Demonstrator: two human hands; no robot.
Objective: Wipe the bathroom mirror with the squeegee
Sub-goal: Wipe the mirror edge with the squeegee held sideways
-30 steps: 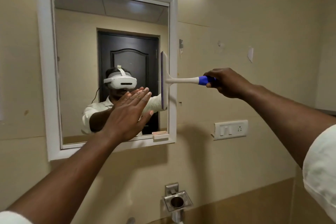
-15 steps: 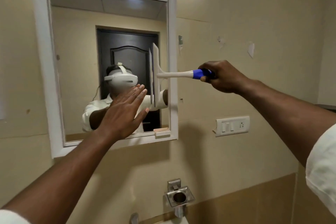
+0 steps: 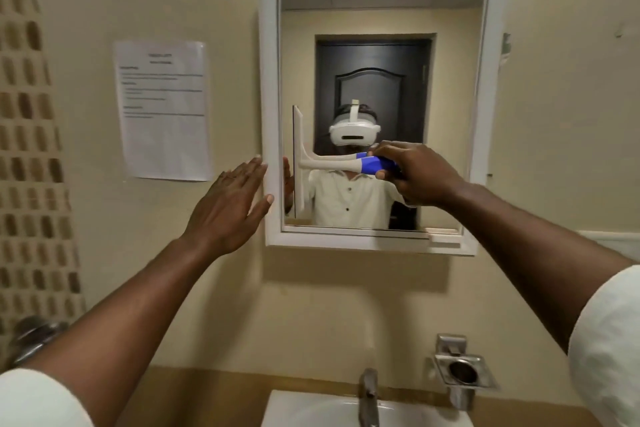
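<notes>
The white-framed bathroom mirror (image 3: 381, 3) hangs on the beige wall straight ahead. My right hand (image 3: 412, 173) grips the blue end of the squeegee (image 3: 322, 163), whose white handle runs left to an upright blade set against the glass close to the mirror's left edge. My left hand (image 3: 232, 204) is open with flat, spread fingers, its fingertips at the frame's left side. A person in a headset and pale shirt is reflected in the glass.
A printed paper notice (image 3: 162, 111) is stuck on the wall to the left. Below are a white sink (image 3: 301, 409) with a metal tap (image 3: 369, 395) and a metal cup holder (image 3: 462, 371). A patterned tile strip (image 3: 31, 149) runs down the far left.
The squeegee blade has travelled from the mirror's right edge across the glass to its left edge. My left hand has slid off the glass to the left frame. My view has swung left.
</notes>
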